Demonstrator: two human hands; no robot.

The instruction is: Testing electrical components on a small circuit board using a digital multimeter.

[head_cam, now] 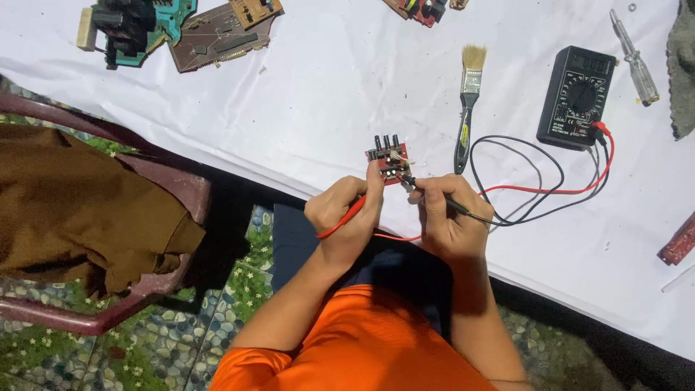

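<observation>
The left hand (346, 213) has its fingers closed round a red probe (346, 217), whose tip meets a small red circuit board (389, 164) lying near the front edge of the white-covered bench (326, 94). The right hand (449, 213) has its fingers pinched shut on a black probe (434, 195), its tip also on the board. Both hands crowd the board's near side and hide part of it; three dark parts stand along its far edge.

Red and black leads (550, 190) loop across the bench from the probes to a black multimeter (577, 98) to the right. A paintbrush (468, 108) with a dark handle lies just right of the board, apart from it, bristles pointing away. A clear-handled screwdriver (635, 61) lies beyond the meter, beside a grey cloth (682, 69) at the right edge. Several other circuit boards (217, 36) lie at the far left of the bench, well apart from the hands, and another red board (420, 9) at the top edge. A dark red plastic chair (108, 217) draped with brown cloth (72, 203) stands to the left on a pebbled floor (166, 340)
</observation>
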